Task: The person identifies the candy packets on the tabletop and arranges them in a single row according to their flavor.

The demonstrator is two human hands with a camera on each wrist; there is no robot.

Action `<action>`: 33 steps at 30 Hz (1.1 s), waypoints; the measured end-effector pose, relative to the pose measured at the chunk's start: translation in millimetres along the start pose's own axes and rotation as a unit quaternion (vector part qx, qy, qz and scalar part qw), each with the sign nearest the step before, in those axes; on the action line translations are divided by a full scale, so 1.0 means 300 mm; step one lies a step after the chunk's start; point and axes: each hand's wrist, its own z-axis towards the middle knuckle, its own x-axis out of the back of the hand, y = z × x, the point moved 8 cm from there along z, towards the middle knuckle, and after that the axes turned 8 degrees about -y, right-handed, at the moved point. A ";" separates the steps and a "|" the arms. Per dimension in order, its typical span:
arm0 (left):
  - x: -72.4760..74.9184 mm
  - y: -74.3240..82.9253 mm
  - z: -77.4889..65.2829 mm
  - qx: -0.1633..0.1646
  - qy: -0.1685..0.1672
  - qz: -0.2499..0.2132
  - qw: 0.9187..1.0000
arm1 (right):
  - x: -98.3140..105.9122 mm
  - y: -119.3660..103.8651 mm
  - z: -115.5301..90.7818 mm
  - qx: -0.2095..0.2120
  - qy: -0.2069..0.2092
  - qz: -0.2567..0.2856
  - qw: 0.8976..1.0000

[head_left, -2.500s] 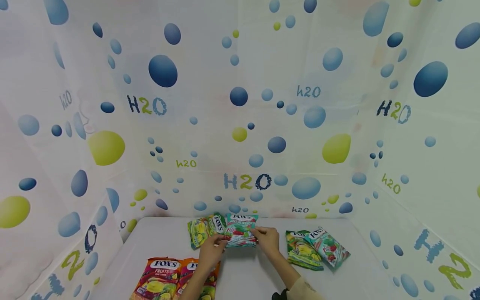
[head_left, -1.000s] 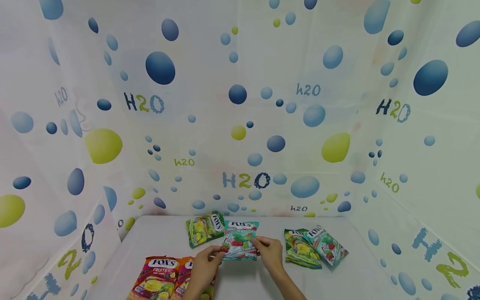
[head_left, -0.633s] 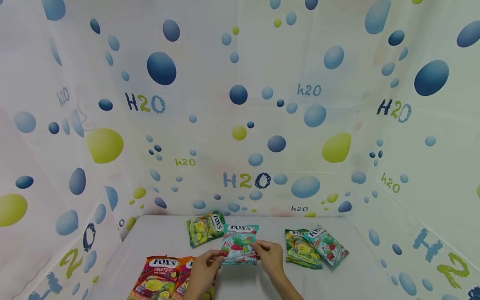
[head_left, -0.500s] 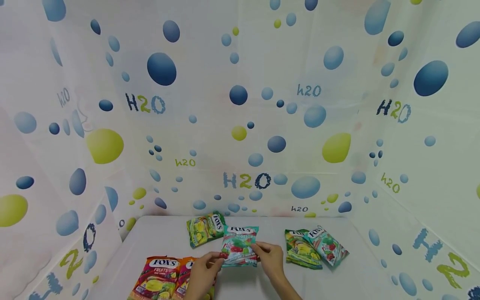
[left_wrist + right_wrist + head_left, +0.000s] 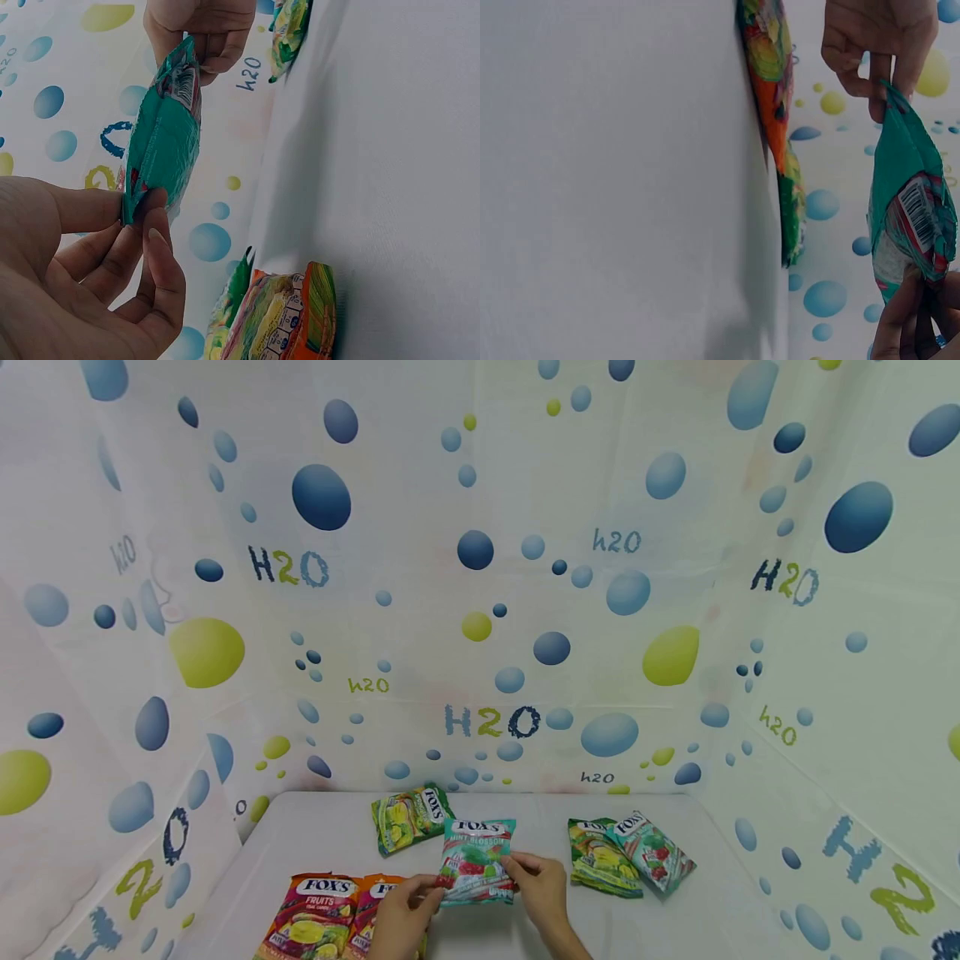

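Note:
A teal bag of Fox's Mint Blossom candy [image 5: 476, 864] is held up off the table at the middle, its printed front towards the head camera. My left hand [image 5: 405, 917] pinches its lower left edge between thumb and fingers. On the opposite edge, my right hand [image 5: 542, 893] pinches the bag. The left wrist view shows the bag's plain teal back [image 5: 169, 142] with the left thumb [image 5: 86, 210] at one corner. In the right wrist view a barcode [image 5: 915, 214] shows on the back, and the right fingers [image 5: 896, 319] grip the near end.
Two orange-red Fox's Fruits bags [image 5: 315, 914] lie front left, partly behind the left hand. A green-yellow bag [image 5: 408, 820] lies at the back. To the right, another green bag [image 5: 603, 857] lies against a teal bag [image 5: 654, 853]. A patterned curtain [image 5: 420, 568] surrounds the white table [image 5: 307, 827].
Both hands have drawn the teal candy bag from beside the back green bag towards the person, and more of its front now shows. The other bags have stayed put.

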 end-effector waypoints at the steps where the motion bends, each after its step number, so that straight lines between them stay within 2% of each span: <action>1: 0.000 0.000 -0.004 -0.003 0.000 -0.001 1.000 | 0.000 0.002 -0.005 -0.003 0.001 0.003 1.000; 5: 0.002 -0.004 -0.018 -0.004 0.002 0.006 1.000 | -0.004 0.009 -0.020 -0.012 -0.001 0.013 1.000; 12: 0.016 -0.010 -0.052 0.018 0.004 0.037 0.999 | -0.020 0.004 -0.037 -0.009 -0.013 0.024 1.000; 22: 0.025 -0.011 -0.076 0.015 -0.001 0.066 0.998 | -0.028 -0.007 -0.064 0.001 -0.014 0.032 0.999; 33: 0.013 -0.021 -0.088 -0.043 -0.045 0.065 0.996 | -0.027 0.023 -0.084 0.000 -0.029 0.022 0.999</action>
